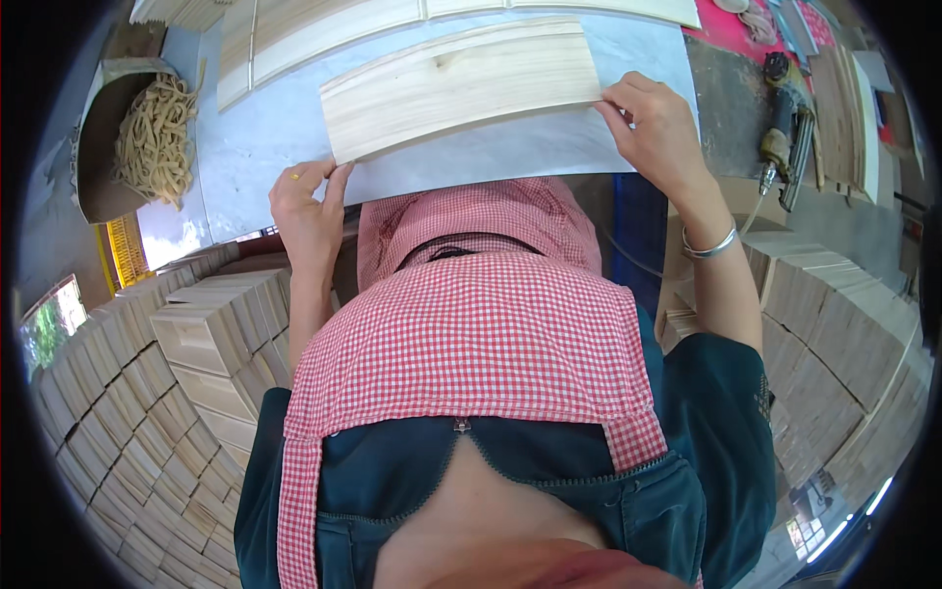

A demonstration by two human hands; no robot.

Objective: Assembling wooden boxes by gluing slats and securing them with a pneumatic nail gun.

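A pale wooden board point(461, 83) with a small knot lies across the light table point(442, 162) in front of me, with a long groove along its far edge. My left hand point(309, 201) pinches its near left corner between thumb and fingers. At the near right corner, my right hand point(653, 128) grips the board the same way, a silver bangle on its wrist. Beyond this board lie more pale wooden boards point(353, 34), side by side along the far part of the table.
Left of the table, a bin point(98, 147) holds a heap of tan bands point(157, 137). A pneumatic nail gun point(782, 128) with a hose lies at right. Stacked wooden pieces stand low on the left point(128, 393) and right point(834, 314). More boards point(849, 108) lean at far right.
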